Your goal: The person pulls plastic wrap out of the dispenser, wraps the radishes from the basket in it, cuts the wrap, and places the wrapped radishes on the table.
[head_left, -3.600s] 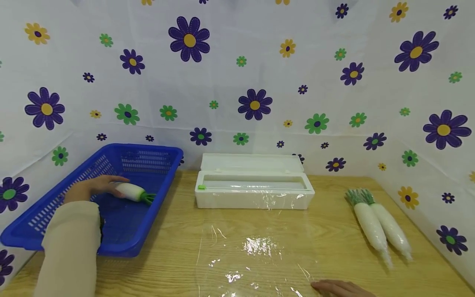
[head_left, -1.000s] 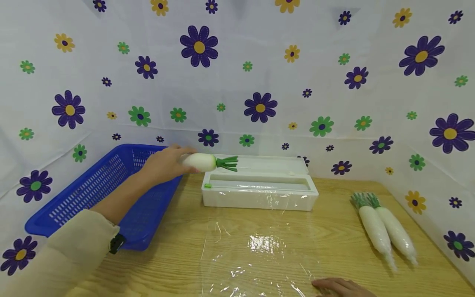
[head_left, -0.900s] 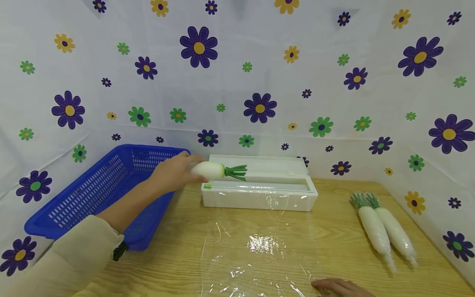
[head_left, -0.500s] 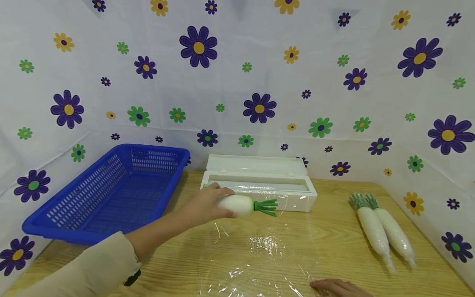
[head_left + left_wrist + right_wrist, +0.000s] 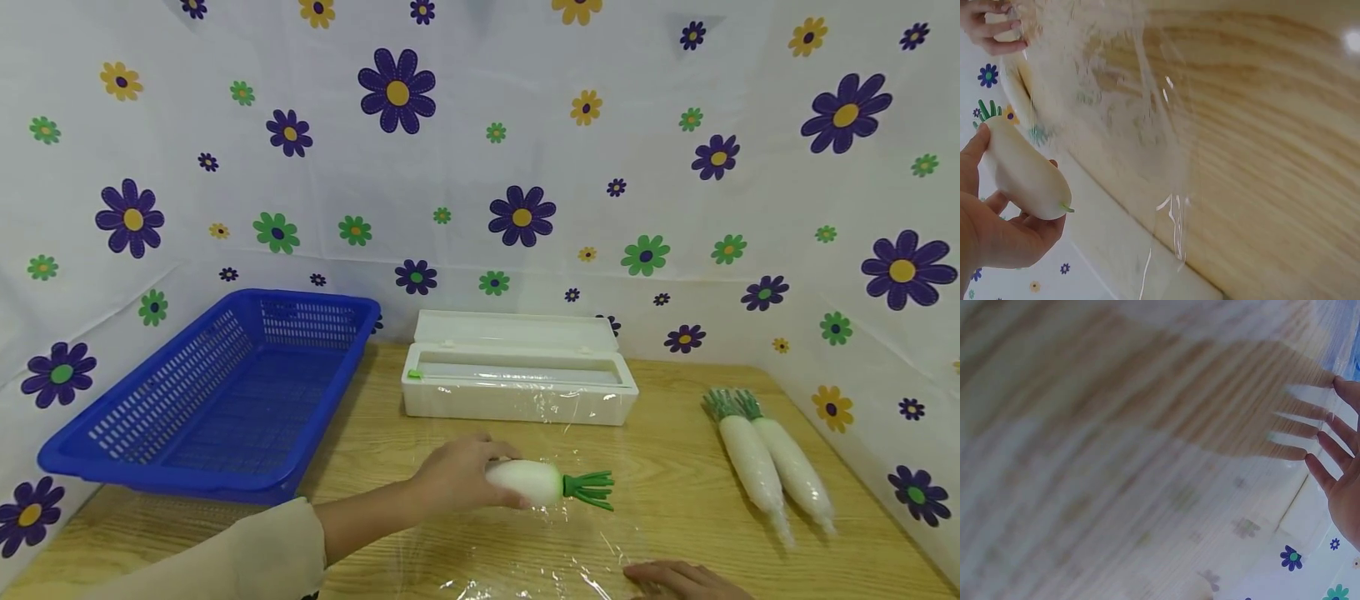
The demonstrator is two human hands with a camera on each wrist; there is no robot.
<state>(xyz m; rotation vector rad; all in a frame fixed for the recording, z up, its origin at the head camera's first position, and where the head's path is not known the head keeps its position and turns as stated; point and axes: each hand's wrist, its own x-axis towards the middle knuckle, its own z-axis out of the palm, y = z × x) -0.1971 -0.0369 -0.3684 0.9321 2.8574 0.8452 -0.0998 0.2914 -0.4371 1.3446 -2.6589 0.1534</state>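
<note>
My left hand (image 5: 463,475) grips a white radish (image 5: 528,481) with green stalks above the table, around the lower part of its body. In the left wrist view the radish (image 5: 1025,169) lies across the curled fingers, its small root tip showing. Beneath it a sheet of clear cling film (image 5: 510,554) stretches over the wood toward me from the white dispenser box (image 5: 517,404), whose lid stands up. My right hand (image 5: 678,577) rests at the film's near right part. In the right wrist view the fingers (image 5: 1334,453) are spread, fingertips touching the surface.
A blue plastic basket (image 5: 341,387) stands at the left. Two wrapped radishes (image 5: 753,462) lie side by side on the right of the wooden table (image 5: 667,450). A flowered white cloth (image 5: 450,158) surrounds the table at the back and sides.
My left hand has lifted the radish out of the blue basket and carried it right and toward me, over the cling film. My right hand has stayed in place.
</note>
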